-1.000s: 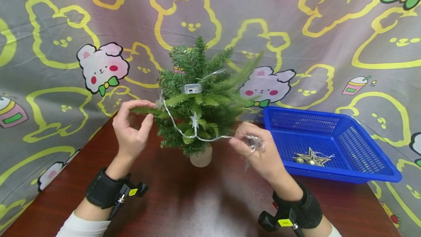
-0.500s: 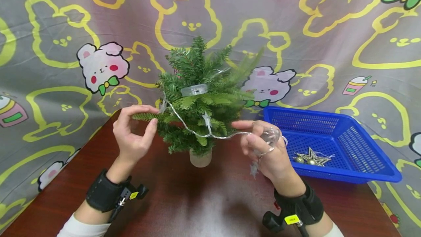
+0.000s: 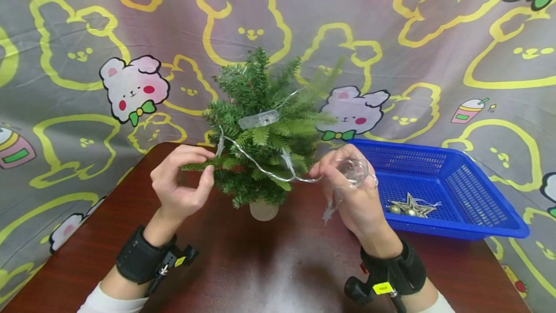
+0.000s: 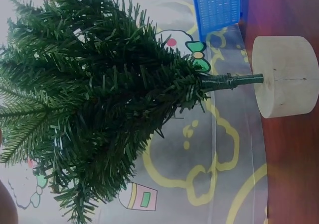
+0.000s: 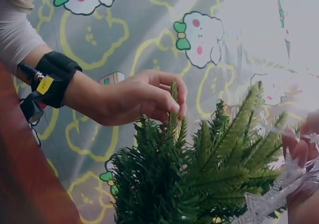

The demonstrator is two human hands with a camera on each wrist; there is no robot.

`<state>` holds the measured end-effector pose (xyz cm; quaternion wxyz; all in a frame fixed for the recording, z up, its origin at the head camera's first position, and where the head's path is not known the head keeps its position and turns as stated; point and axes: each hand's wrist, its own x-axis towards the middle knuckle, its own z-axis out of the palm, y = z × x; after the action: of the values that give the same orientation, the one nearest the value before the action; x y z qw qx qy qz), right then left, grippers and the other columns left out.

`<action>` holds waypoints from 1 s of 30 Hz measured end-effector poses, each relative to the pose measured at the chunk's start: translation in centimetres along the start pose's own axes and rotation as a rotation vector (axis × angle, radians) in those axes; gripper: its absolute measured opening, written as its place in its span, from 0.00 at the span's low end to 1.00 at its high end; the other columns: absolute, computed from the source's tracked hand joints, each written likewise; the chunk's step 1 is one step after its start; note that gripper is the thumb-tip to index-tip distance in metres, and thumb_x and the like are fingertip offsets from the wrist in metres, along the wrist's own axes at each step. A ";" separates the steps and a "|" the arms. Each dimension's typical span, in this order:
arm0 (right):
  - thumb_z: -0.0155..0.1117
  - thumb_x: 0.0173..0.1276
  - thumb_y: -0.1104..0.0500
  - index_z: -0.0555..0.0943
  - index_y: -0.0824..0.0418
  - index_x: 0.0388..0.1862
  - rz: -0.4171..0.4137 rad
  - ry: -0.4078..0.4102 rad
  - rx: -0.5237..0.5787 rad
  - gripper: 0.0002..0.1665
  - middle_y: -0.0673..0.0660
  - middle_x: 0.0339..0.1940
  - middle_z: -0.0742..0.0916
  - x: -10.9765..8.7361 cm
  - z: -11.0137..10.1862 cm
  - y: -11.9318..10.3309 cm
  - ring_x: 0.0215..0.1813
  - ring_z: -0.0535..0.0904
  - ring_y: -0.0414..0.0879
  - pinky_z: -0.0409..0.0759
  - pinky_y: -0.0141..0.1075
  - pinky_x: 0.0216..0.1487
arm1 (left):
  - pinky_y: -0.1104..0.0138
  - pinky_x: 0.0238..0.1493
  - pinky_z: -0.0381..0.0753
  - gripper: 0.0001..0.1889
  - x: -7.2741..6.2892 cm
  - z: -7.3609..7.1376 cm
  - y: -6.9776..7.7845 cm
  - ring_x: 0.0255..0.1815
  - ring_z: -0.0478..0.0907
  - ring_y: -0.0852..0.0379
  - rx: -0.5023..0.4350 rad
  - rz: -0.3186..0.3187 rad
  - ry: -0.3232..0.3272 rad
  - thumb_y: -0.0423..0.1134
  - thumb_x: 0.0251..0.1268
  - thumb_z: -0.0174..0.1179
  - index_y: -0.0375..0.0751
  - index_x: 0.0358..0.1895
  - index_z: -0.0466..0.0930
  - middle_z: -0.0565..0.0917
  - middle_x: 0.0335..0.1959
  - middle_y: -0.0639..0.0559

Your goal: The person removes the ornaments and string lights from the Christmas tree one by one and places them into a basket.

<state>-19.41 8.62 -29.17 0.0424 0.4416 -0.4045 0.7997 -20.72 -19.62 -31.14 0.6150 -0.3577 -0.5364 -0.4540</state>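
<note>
The head view shows the tree (image 3: 256,93) between the left hand (image 3: 180,177), which pinches a branch tip (image 3: 196,165), and the right hand (image 3: 356,194), which grips string lights (image 3: 293,178) trailing across its front. Left wrist: wooden base (image 4: 289,79). Right wrist: lights beside the tree.

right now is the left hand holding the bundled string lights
No, the bundled star string lights are in the right hand, their wire leading toward the artificial tree.

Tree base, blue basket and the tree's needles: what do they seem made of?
Tree base: probably bare wood, pale and matte, with a fine crack.
Blue basket: apparently molded plastic, smooth, with regular perforations.
Needles: likely plastic, mostly matte, in thin, flat green strips.
</note>
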 end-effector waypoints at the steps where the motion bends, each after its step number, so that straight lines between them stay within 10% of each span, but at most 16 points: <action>1: 0.48 0.71 0.77 0.74 0.62 0.40 -0.001 0.015 -0.026 0.12 0.56 0.36 0.87 0.1 0.1 -0.1 0.40 0.86 0.46 0.64 0.35 0.15 | 0.73 0.37 0.79 0.16 0.1 0.1 0.2 0.25 0.81 0.47 0.000 0.014 -0.003 0.36 0.56 0.64 0.23 0.24 0.74 0.80 0.21 0.33; 15: 0.53 0.70 0.75 0.68 0.74 0.40 -0.176 0.035 -0.488 0.04 0.53 0.32 0.83 0.8 2.0 -0.8 0.25 0.79 0.43 0.79 0.34 0.24 | 0.63 0.29 0.79 0.14 0.6 0.9 1.4 0.21 0.78 0.47 0.039 0.152 -0.058 0.36 0.60 0.64 0.28 0.22 0.76 0.81 0.19 0.36; 19: 0.66 0.67 0.66 0.70 0.78 0.41 -0.206 -0.001 -0.618 0.17 0.53 0.32 0.80 1.0 2.2 -1.0 0.25 0.76 0.39 0.76 0.30 0.23 | 0.62 0.29 0.79 0.14 0.6 1.0 1.5 0.21 0.78 0.47 0.029 0.169 -0.071 0.36 0.60 0.65 0.28 0.22 0.77 0.81 0.19 0.37; 30: 0.72 0.63 0.46 0.88 0.60 0.42 -0.379 -0.071 -1.153 0.20 0.52 0.28 0.79 1.4 3.2 -2.0 0.31 0.72 0.38 0.71 0.26 0.32 | 0.60 0.26 0.78 0.14 0.5 1.4 2.1 0.20 0.78 0.47 0.025 0.212 -0.105 0.35 0.61 0.65 0.29 0.22 0.78 0.82 0.19 0.38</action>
<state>-17.25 7.33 -25.99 0.4027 0.4383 -0.6880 0.4152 -19.22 -17.69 -30.27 0.6351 -0.4277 -0.5327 -0.3605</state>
